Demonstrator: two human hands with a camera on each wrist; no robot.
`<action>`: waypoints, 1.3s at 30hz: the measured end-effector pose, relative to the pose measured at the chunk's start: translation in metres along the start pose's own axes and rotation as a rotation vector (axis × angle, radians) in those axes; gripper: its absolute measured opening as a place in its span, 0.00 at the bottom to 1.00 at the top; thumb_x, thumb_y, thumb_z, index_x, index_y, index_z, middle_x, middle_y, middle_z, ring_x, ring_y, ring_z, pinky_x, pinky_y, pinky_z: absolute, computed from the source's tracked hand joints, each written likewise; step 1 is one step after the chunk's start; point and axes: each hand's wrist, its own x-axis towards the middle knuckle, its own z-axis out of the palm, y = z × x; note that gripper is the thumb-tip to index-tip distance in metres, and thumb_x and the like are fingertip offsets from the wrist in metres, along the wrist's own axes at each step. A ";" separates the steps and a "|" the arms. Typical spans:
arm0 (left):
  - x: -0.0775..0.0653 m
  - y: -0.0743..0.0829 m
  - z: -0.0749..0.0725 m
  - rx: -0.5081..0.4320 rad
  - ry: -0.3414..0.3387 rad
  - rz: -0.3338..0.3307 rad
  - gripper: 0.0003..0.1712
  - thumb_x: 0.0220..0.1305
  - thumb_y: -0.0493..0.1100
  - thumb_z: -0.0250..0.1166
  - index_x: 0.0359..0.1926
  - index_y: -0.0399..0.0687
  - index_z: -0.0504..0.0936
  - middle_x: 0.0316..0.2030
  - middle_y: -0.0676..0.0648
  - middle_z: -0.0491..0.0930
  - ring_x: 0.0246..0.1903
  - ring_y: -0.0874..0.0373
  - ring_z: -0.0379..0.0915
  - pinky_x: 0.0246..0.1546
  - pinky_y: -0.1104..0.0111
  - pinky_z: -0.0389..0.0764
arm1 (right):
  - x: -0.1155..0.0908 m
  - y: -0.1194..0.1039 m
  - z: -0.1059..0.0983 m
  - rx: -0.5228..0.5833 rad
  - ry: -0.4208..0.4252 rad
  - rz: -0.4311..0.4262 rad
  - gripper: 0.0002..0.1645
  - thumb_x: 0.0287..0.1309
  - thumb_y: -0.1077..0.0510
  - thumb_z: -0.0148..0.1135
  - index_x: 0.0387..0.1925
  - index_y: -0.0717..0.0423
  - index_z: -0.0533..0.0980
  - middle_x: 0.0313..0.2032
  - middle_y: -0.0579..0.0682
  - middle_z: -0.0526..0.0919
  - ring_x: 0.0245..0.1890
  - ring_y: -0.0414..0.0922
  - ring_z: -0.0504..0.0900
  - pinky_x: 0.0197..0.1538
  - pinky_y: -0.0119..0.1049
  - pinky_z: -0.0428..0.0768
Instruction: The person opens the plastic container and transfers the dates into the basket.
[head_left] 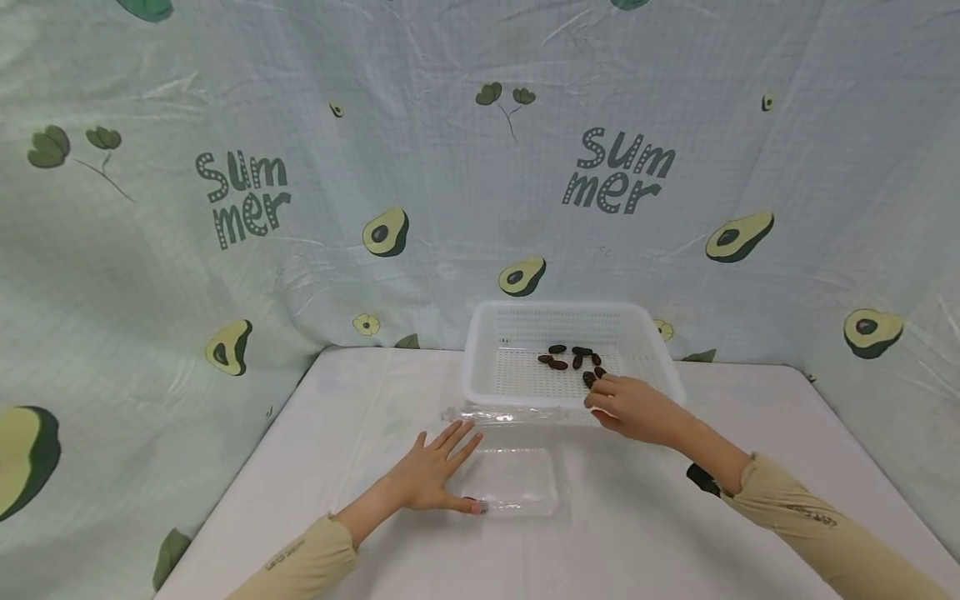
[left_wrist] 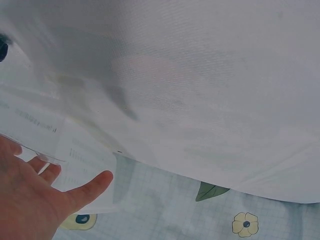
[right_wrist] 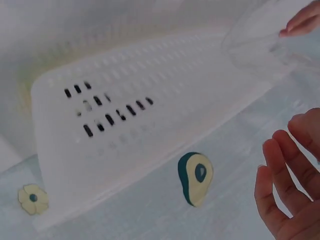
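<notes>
My left hand (head_left: 431,472), fingers spread, lies at the left side of a clear plastic box (head_left: 517,479), its thumb against the box's near left corner. In the left wrist view the same hand (left_wrist: 35,200) has its thumb stretched out. My right hand (head_left: 637,408) reaches over the near rim of a white perforated basket (head_left: 491,367), beside dark brown, date-like oval pieces (head_left: 558,364). Seen from the right wrist, this hand (right_wrist: 295,185) has loosely bent fingers, with nothing visible between them. The basket's slotted side (right_wrist: 165,105) shows there too, with dark pieces behind the slots.
The box's clear lid edge (head_left: 502,413) stands against the basket's near side. A white-covered table (head_left: 315,442) carries both. Behind and beside it hangs a pale curtain (head_left: 442,167) printed with avocados. A small black object (head_left: 702,478) sits at the right wrist.
</notes>
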 end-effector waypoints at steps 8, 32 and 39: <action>0.000 0.002 -0.003 0.000 -0.003 -0.001 0.57 0.47 0.77 0.50 0.69 0.50 0.44 0.70 0.48 0.37 0.69 0.49 0.37 0.55 0.38 0.56 | 0.003 -0.040 0.015 0.016 -0.091 -0.034 0.12 0.40 0.60 0.69 0.30 0.50 0.75 0.28 0.41 0.78 0.28 0.36 0.75 0.32 0.25 0.74; 0.001 -0.001 0.003 0.010 0.002 -0.011 0.60 0.44 0.78 0.50 0.70 0.51 0.43 0.71 0.49 0.36 0.69 0.50 0.37 0.54 0.38 0.57 | 0.053 -0.088 0.075 -0.063 -0.261 -0.277 0.20 0.49 0.46 0.63 0.46 0.40 0.74 0.43 0.36 0.76 0.42 0.34 0.73 0.40 0.23 0.73; -0.002 -0.001 0.003 -0.017 0.063 0.037 0.59 0.45 0.80 0.44 0.70 0.51 0.42 0.70 0.47 0.38 0.69 0.49 0.38 0.53 0.36 0.56 | 0.066 -0.092 0.088 -0.137 -0.333 -0.351 0.22 0.51 0.44 0.59 0.50 0.37 0.72 0.46 0.35 0.75 0.46 0.34 0.73 0.44 0.25 0.73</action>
